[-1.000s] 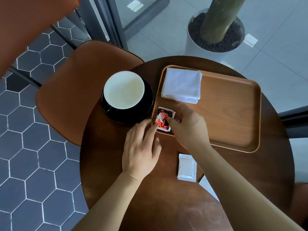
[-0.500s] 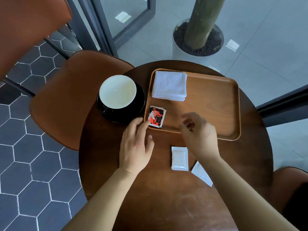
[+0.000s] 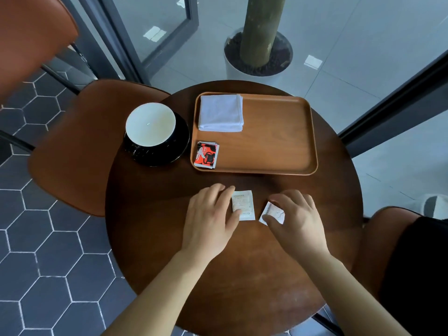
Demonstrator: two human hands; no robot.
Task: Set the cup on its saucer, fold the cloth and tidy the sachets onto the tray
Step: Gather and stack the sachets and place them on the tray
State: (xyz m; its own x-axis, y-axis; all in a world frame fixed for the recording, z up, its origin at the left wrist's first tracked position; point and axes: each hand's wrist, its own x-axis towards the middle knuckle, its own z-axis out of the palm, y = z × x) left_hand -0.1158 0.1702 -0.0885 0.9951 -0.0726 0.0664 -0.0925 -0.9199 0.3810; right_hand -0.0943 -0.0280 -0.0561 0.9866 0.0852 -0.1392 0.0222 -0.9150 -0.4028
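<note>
Left hand (image 3: 211,219): fingers fairly straight and together, laid on the left edge of the left white sachet (image 3: 244,203), thumb resting on its lower corner; the sachet lies flat on the table (image 3: 157,238). Right hand (image 3: 299,220): thumb and forefinger curled round the right white sachet (image 3: 273,211), pinching it at its near and far edges; that sachet sits tilted (whether it is clear of the table cannot be told). The two sachets lie just beside each other, apart, near the table's front.

Beyond them, the tray (image 3: 278,146) carries the red sachets (image 3: 206,155) stacked in its near left corner and the cloth (image 3: 220,112), folded square, in its far left corner. Left of the tray, the cup (image 3: 150,124) stands upright on its saucer (image 3: 180,144). A chair (image 3: 80,146) stands beside the table's left edge.
</note>
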